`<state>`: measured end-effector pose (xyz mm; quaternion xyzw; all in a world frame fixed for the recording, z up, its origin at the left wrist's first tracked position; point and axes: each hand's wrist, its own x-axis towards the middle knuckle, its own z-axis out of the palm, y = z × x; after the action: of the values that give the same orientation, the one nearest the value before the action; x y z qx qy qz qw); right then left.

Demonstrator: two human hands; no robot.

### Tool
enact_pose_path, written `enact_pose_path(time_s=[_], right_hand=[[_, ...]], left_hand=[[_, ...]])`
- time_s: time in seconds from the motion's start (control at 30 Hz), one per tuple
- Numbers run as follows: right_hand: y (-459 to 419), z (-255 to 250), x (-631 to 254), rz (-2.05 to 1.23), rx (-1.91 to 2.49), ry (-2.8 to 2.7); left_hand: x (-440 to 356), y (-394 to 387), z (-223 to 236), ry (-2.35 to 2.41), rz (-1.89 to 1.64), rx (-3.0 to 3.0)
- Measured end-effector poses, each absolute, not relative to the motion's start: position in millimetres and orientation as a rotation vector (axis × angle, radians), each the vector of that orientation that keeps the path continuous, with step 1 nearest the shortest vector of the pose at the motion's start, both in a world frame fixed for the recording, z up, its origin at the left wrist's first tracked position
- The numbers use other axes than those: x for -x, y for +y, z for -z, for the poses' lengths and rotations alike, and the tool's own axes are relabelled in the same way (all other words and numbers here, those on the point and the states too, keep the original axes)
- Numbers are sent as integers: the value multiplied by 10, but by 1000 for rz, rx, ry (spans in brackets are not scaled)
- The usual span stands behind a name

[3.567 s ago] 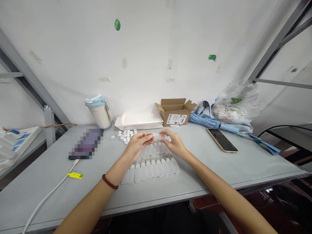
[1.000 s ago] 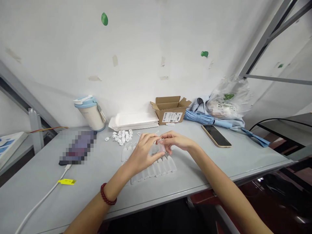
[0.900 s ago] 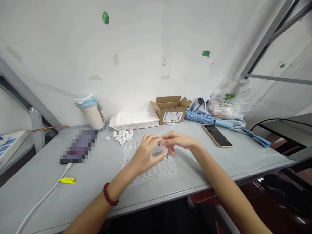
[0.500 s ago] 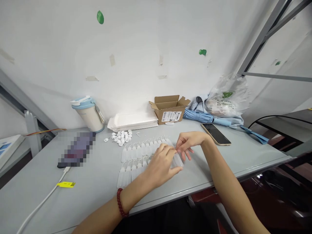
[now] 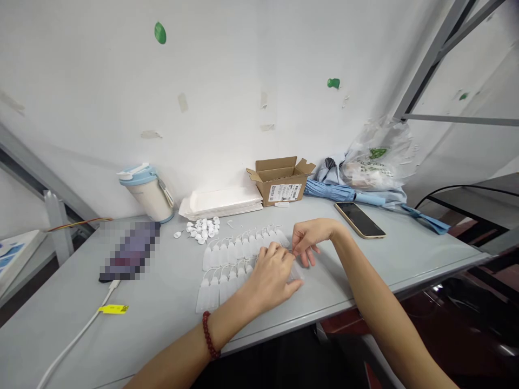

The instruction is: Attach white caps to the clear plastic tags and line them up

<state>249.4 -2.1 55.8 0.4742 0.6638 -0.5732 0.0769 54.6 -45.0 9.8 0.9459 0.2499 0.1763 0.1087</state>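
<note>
Two rows of translucent plastic pieces with thin white loops lie on the grey table, a back row [image 5: 235,248] and a front row [image 5: 208,294]. My left hand [image 5: 270,276] bends over the right end of the front row, with a translucent piece [image 5: 295,273] between its curled fingers and thumb. Close against those fingertips, my right hand [image 5: 310,239] hangs down from a bent wrist. Its thumb and index finger pinch together; what they hold is too small or hidden. Behind the rows is a pile of small white caps [image 5: 203,230].
Along the wall stand a tumbler [image 5: 150,197], a stack of white trays [image 5: 223,201] and an open cardboard box [image 5: 284,189]. To the right lie a blue umbrella [image 5: 330,190], a plastic bag [image 5: 377,162] and a phone [image 5: 359,220]. A white cable [image 5: 77,337] runs at left.
The camera view has shifted slightly. Both hands stay together at the right end of the front row; my right hand has edged a little left, its fingers closer to my left fingertips.
</note>
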Motion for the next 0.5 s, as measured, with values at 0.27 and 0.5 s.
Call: enact_pose_path(time_s=[0.27, 0.5], right_hand=[[14, -495, -2506, 1773, -1409, 1962], [95, -432, -2570, 1826, -1697, 2283]], left_hand=[[-553, -467, -122, 797, -531, -2748], [-144, 157, -259, 1242, -784, -2409]])
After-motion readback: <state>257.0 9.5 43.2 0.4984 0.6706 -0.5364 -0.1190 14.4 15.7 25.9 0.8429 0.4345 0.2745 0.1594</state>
